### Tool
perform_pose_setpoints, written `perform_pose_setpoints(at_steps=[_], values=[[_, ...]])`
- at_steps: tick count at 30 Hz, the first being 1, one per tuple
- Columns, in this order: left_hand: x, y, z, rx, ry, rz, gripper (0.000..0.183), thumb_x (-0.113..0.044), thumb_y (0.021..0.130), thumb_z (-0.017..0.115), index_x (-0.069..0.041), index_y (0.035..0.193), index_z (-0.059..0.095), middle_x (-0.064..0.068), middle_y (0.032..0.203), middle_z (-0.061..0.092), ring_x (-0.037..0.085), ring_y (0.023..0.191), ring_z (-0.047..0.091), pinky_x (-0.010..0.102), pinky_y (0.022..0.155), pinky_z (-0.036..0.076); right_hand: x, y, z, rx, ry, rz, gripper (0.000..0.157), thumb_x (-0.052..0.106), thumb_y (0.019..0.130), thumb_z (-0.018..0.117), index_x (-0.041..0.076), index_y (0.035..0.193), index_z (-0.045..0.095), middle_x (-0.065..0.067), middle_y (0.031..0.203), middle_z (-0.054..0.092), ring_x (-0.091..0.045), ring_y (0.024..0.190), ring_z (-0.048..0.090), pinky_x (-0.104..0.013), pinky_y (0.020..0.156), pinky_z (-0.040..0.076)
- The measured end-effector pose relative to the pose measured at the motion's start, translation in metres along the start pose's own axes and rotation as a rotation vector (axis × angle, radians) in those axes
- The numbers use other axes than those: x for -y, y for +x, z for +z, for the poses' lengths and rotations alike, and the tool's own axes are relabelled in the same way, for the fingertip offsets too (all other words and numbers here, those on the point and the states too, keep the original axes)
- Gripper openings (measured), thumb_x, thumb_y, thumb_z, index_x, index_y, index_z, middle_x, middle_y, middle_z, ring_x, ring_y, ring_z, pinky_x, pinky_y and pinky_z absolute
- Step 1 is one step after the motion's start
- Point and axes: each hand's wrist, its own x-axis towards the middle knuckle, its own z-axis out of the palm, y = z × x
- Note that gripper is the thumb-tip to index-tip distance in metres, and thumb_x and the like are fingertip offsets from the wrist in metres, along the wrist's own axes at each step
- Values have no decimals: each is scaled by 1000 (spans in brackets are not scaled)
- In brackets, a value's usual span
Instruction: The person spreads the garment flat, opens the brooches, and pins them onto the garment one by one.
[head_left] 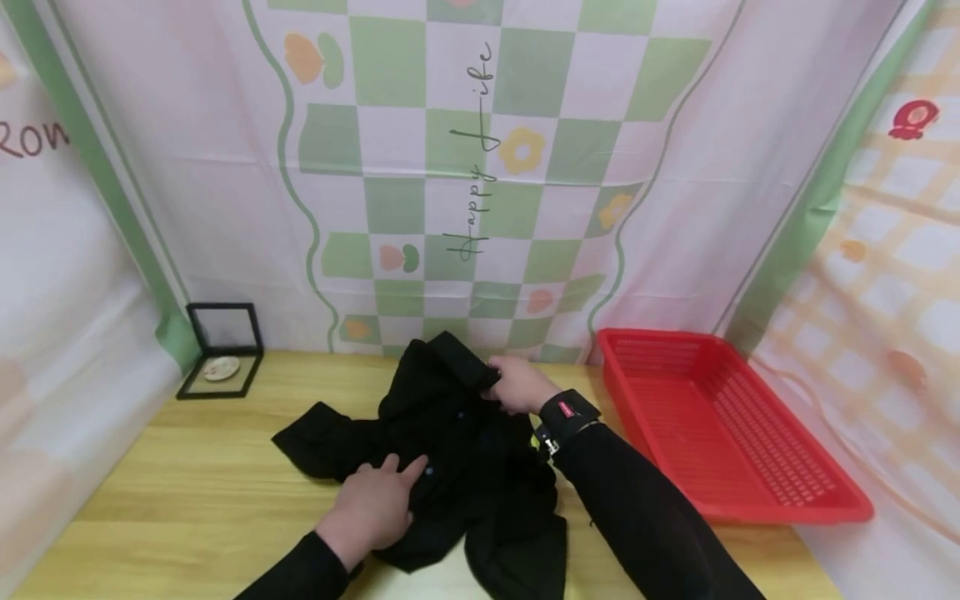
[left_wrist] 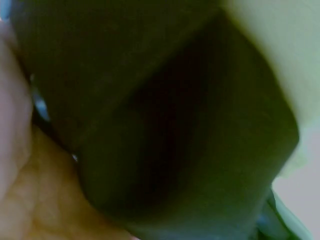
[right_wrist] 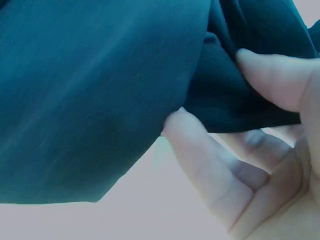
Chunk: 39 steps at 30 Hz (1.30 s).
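Observation:
A crumpled black button-up shirt (head_left: 450, 450) lies in the middle of the wooden table, its collar (head_left: 457, 358) toward the back and one sleeve (head_left: 318, 437) stretched out to the left. My right hand (head_left: 521, 386) pinches the cloth at the right side of the collar. In the right wrist view, thumb and fingers (right_wrist: 192, 140) are on either side of a fold of dark cloth (right_wrist: 240, 100). My left hand (head_left: 375, 504) rests on the shirt's left front with its fingers spread, beside a small button (head_left: 429, 472). Blurred dark cloth (left_wrist: 175, 125) fills most of the left wrist view.
An empty red plastic basket (head_left: 738, 508) stands on the right of the table. At the back left is an open black-framed case (head_left: 251, 367) with a small round object (head_left: 221, 368) in it. Patterned curtains (head_left: 525, 200) enclose the wooden table (head_left: 187, 492) at the back and sides.

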Motion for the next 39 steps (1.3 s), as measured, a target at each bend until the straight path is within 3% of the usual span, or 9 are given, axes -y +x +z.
perform_pose_setpoints(at_steps=[5, 13, 17, 21, 25, 28, 30, 35, 39], values=[[2, 0, 2, -19, -45, -13, 72, -42, 90, 71, -24, 153, 42, 23, 131, 53, 43, 94, 60, 53, 77, 52, 14, -2, -5, -105, 37, -28, 19, 1, 83, 70, 9, 86, 53, -7, 75, 60, -23, 54, 63, -32, 51, 53], [5, 1, 1, -95, -91, -5, 82, -49, 89, 71, -24, 157, 32, 24, 132, 52, 44, 90, 61, 54, 72, 52, 45, -12, -14, -146, 292, -55, 18, -3, 86, 64, 4, 83, 48, -14, 79, 65, -40, 67, 68, -40, 55, 57], [9, 2, -18, -119, -188, -47, 81, -64, 92, 58, -21, 157, 35, 26, 139, 49, 49, 104, 58, 60, 81, 49, 53, -16, -17, -165, 263, -86, 17, 3, 87, 68, 6, 85, 52, -10, 77, 66, -37, 68, 67, -36, 55, 56], [11, 7, -56, -311, -331, -78, 87, -68, 93, 51, -9, 154, 37, 28, 141, 46, 48, 116, 54, 59, 87, 48, 58, -24, -20, -179, 224, -109, 19, 15, 89, 73, 7, 87, 56, -8, 71, 64, -28, 63, 64, -36, 57, 55], [11, 16, -84, -498, -426, 61, 95, -54, 90, 69, -5, 157, 22, 25, 150, 37, 40, 129, 47, 54, 98, 44, 65, -34, -20, -134, 282, -100, 24, 27, 91, 74, 9, 91, 59, -9, 72, 62, -24, 62, 61, -35, 60, 51], [7, 23, -88, -488, -451, 204, 106, -42, 86, 79, -12, 160, 9, 20, 153, 35, 35, 130, 47, 49, 99, 45, 73, -41, -19, -75, 364, -126, 24, 27, 93, 73, 7, 96, 60, -10, 77, 63, -25, 65, 58, -36, 63, 50], [3, 27, -86, -482, -456, 248, 108, -36, 85, 81, -14, 161, 7, 20, 146, 45, 31, 120, 56, 45, 93, 50, 79, -46, -18, -39, 426, -164, 22, 25, 94, 72, 6, 99, 61, -11, 83, 64, -25, 69, 58, -37, 66, 52], [-2, 31, -83, -577, -443, 226, 77, -18, 89, 77, -8, 151, 33, 12, 98, 69, 25, 79, 67, 41, 68, 54, 85, -55, -18, -2, 560, -267, 22, 15, 95, 68, 2, 112, 62, -13, 102, 65, -25, 86, 61, -39, 75, 53], [1, 30, -90, -650, -467, 175, 30, -11, 90, 74, -8, 118, 63, 6, 85, 69, 23, 75, 67, 42, 66, 53, 79, -62, -20, -36, 643, -306, 33, 9, 93, 67, 0, 123, 59, -16, 115, 60, -32, 90, 59, -33, 71, 49]])
